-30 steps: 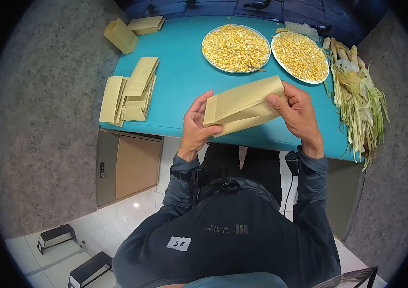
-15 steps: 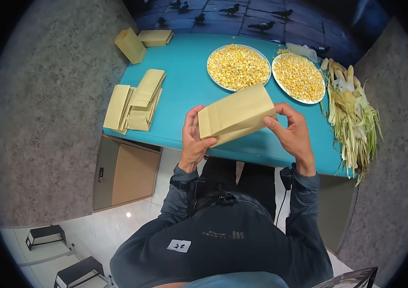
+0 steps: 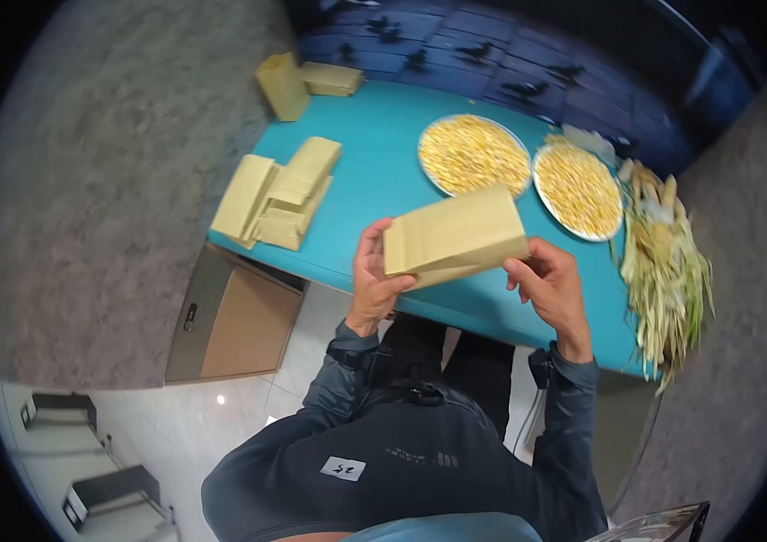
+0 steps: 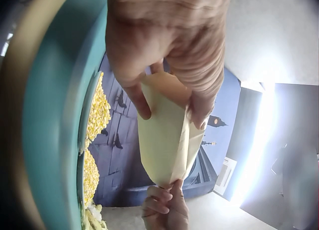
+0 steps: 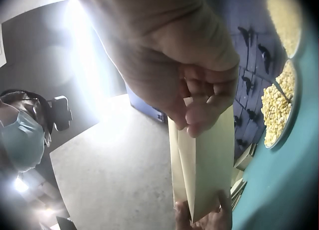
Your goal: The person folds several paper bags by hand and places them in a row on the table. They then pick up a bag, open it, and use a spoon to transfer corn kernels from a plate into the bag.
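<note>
A tan paper bag (image 3: 455,237) is held over the table's front edge, slightly tilted. My left hand (image 3: 372,287) grips its folded bottom end, fingers on the far side and thumb along the near side. At the other end, my right hand (image 3: 548,291) pinches the near corner of the bag's edge between thumb and finger. The right wrist view shows that pinch close up, the thumb and fingertips (image 5: 195,121) on the bag's rim. Seen from the left wrist, the left fingers straddle the bag (image 4: 162,133) while the right hand (image 4: 166,208) holds its far end.
Yellow corn kernels (image 3: 475,154) fill one plate behind the bag; a second plate of kernels (image 3: 577,188) stands to its right. Corn husks (image 3: 668,280) overhang the right edge. Folded paper bags (image 3: 297,194) lie at left; an upright bag (image 3: 282,88) stands at the back left corner.
The bag has turned so its broad side shows more. My right hand has slid from around the bag's end to a pinch at its near corner. The head view has tilted.
</note>
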Action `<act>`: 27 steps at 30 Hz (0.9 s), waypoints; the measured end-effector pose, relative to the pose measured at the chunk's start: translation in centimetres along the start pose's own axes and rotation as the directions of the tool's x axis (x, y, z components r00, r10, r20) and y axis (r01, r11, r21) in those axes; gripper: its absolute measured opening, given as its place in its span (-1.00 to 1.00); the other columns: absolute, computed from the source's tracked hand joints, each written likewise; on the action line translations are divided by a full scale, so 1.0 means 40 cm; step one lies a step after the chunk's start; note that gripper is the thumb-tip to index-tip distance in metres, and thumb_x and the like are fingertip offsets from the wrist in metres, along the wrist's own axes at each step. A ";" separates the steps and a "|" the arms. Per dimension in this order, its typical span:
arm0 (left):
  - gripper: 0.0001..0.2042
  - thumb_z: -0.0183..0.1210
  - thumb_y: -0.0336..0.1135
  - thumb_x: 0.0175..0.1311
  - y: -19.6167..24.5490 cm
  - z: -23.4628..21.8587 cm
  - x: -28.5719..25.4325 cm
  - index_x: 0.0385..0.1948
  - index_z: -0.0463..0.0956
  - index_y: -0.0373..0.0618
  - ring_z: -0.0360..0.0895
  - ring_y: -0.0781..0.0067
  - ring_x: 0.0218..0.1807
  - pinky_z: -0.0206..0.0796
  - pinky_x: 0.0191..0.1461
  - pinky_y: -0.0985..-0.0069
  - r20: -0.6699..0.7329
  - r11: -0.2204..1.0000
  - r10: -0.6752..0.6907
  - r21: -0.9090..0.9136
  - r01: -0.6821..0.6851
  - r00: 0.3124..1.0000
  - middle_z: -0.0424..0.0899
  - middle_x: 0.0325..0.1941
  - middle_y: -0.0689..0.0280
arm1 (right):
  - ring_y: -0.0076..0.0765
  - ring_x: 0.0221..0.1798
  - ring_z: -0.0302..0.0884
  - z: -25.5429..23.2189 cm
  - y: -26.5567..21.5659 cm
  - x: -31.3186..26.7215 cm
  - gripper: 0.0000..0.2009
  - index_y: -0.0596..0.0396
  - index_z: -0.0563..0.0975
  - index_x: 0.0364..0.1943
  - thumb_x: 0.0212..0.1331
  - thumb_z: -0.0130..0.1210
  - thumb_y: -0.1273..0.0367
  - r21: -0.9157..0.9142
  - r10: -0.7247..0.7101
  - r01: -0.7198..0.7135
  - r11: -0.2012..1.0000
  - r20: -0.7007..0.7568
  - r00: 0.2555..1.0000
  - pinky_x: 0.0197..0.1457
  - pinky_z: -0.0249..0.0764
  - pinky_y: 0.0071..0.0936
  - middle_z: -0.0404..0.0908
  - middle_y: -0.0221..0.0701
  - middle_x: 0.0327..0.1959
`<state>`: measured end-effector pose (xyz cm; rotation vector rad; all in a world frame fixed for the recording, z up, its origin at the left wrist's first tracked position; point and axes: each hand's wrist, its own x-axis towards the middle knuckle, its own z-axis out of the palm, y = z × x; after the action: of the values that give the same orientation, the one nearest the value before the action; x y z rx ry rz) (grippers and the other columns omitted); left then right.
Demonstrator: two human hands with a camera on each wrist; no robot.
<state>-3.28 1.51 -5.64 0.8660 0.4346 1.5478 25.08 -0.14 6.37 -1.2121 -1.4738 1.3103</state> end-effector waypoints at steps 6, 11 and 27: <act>0.22 0.74 -0.34 -0.06 0.061 -0.063 0.030 0.69 0.05 -0.05 0.07 0.13 0.75 0.10 0.74 0.16 -0.041 0.998 0.025 0.054 -0.023 0.999 0.14 0.75 0.06 | -0.55 -0.38 0.59 0.067 -0.115 0.160 -0.82 0.27 0.68 -0.14 0.44 0.34 0.39 -0.313 -0.356 0.385 0.868 0.146 0.923 -0.25 0.51 -0.47 0.71 -0.42 -0.43; 0.17 0.67 0.06 0.06 0.083 -0.153 0.054 0.69 0.09 -0.03 0.11 0.05 0.72 0.12 0.68 0.06 -0.113 0.909 0.213 0.386 -0.155 0.971 0.15 0.74 0.08 | -0.13 -0.50 0.40 0.157 -0.269 0.388 -0.76 0.30 0.59 -0.25 0.37 0.35 0.36 -0.575 -0.510 0.598 0.558 0.330 0.794 -0.36 0.34 -0.21 0.51 -0.09 -0.53; -0.39 0.58 -0.12 0.03 0.122 -0.155 0.064 0.16 0.65 -0.11 0.33 -0.12 0.46 0.20 0.55 -0.02 0.256 0.221 0.182 0.930 -0.293 0.949 0.55 0.37 0.11 | 0.34 0.30 0.67 0.629 -0.288 1.140 -0.61 0.06 0.66 0.26 0.40 0.23 0.29 -0.855 -0.299 0.442 0.271 0.362 0.883 0.34 0.65 0.08 0.65 0.10 0.30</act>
<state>-11.06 4.35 -5.50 2.0680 1.3393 1.3881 -10.76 38.82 12.94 -1.2619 -2.5765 0.0708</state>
